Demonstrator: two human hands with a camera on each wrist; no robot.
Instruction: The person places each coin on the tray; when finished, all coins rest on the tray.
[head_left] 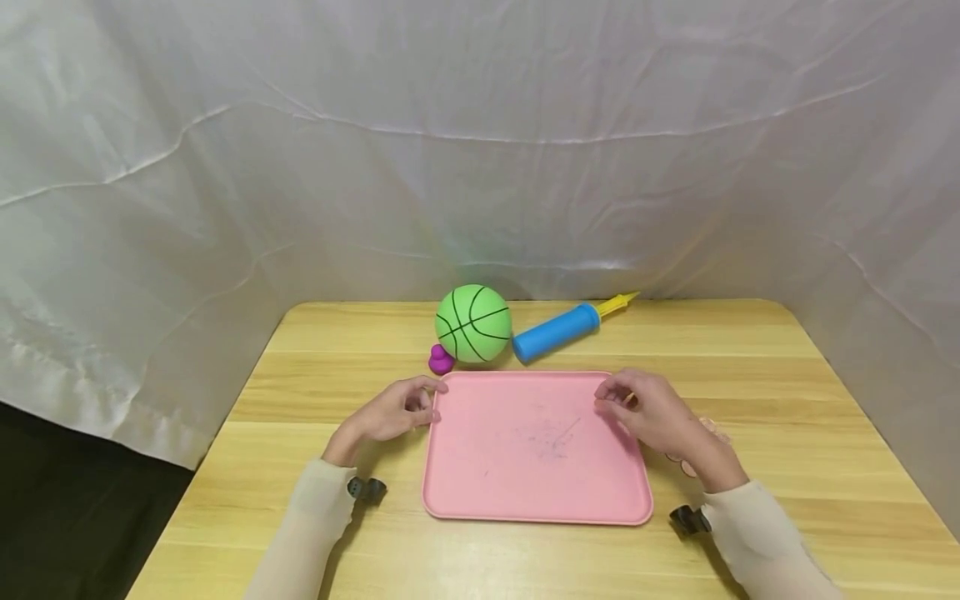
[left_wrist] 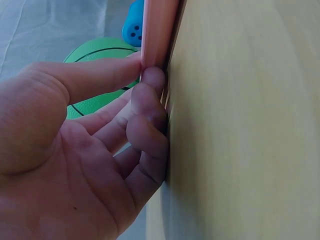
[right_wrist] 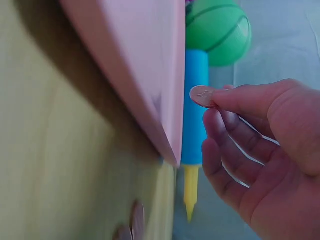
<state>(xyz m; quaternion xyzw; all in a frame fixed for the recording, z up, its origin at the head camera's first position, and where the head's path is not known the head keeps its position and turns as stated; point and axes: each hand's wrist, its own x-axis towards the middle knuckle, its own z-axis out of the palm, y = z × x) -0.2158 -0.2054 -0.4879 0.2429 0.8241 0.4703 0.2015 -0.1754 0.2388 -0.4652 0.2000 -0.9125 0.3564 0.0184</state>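
Observation:
A pink tray [head_left: 480, 467] lies on the wooden table, its inside scuffed with faint grey marks. At its left edge my left hand [head_left: 393, 408] pinches the rim, thumb on the upper side and curled fingers against the edge near the tabletop, as the left wrist view shows. Over the tray's far right corner is my right hand [head_left: 648, 404], holding a small copper-coloured coin [right_wrist: 202, 96] between thumb and index finger. Several more coins [head_left: 688, 468] lie on the table under the right wrist, partly hidden by it.
Behind the tray sit a green ball [head_left: 474, 323] with black basketball lines, a small purple rounded object [head_left: 441, 360] and a blue hand pump [head_left: 557, 333] with a yellow nozzle [head_left: 617, 304]. A pale curtain [head_left: 480, 200] hangs along the table's back and sides.

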